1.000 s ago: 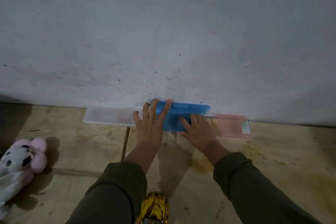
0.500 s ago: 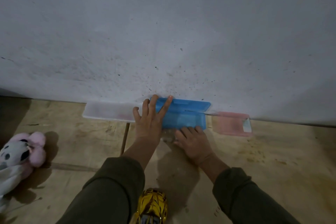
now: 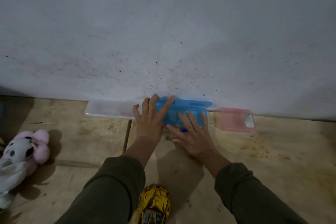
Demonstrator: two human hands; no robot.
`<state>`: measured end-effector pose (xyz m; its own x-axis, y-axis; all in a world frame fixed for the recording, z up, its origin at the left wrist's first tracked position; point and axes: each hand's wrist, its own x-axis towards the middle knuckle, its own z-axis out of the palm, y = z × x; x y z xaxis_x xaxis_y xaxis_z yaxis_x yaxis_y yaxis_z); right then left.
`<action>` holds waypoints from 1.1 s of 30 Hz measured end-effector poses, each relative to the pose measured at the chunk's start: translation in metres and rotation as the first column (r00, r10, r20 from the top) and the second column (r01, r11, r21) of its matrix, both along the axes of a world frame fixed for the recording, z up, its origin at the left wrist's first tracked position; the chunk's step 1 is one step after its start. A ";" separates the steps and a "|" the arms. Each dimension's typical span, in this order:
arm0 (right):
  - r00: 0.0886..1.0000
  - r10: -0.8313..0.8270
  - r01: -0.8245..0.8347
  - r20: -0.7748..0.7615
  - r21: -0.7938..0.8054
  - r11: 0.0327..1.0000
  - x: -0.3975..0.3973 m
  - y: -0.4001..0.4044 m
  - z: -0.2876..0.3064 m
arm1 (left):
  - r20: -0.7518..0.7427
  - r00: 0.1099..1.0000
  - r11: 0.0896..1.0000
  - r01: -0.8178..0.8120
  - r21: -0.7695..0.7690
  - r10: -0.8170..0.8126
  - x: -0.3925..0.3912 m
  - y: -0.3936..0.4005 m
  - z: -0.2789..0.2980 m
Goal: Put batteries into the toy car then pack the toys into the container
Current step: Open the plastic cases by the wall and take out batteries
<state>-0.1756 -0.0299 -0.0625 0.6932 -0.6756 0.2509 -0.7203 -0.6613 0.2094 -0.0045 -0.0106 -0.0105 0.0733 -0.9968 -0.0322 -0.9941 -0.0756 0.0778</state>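
A blue plastic box (image 3: 189, 109) lies on the floor against the wall, its lid raised toward the wall. My left hand (image 3: 151, 120) rests flat on the box's left end with the fingers spread. On its front part lies my right hand (image 3: 192, 136), fingers spread and straight. A small dark blue piece (image 3: 184, 130) shows between the right fingers. The gold toy car (image 3: 154, 203) sits on the floor between my sleeves at the bottom of the view.
A clear flat lid or tray (image 3: 109, 110) lies left of the box along the wall. A pink translucent box (image 3: 234, 119) lies to the right. A pink and white plush toy (image 3: 23, 152) rests at the far left on the brown floor (image 3: 272, 160).
My right hand drew back from the box, then moved forward again onto its front. The lid now stands apart from the box body. My left hand stayed in place.
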 end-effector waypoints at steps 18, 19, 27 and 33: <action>0.959 -0.278 0.281 -0.054 0.311 0.908 0.001 -0.002 0.002 | 0.051 0.991 0.990 0.120 0.070 -0.124 0.008 0.029 -0.013; 0.960 -0.274 0.278 -0.059 0.320 0.906 0.001 -0.003 0.002 | 0.052 0.990 0.990 0.123 0.074 -0.127 0.008 0.029 -0.012; 0.961 -0.275 0.271 -0.036 0.327 0.905 0.005 -0.004 0.016 | 0.000 0.997 0.995 0.077 0.065 -0.078 0.024 0.037 0.002; 0.994 -0.108 0.100 0.037 0.166 0.981 0.073 0.001 0.032 | -0.041 0.987 0.987 -0.158 -0.016 0.157 0.099 0.052 0.000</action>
<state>-0.1025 -0.0292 -0.0303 0.6076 -0.7778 0.1607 -0.7931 -0.6050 0.0705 0.0943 0.0416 -0.0107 0.2286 -0.9733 -0.0192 -0.9660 -0.2292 0.1194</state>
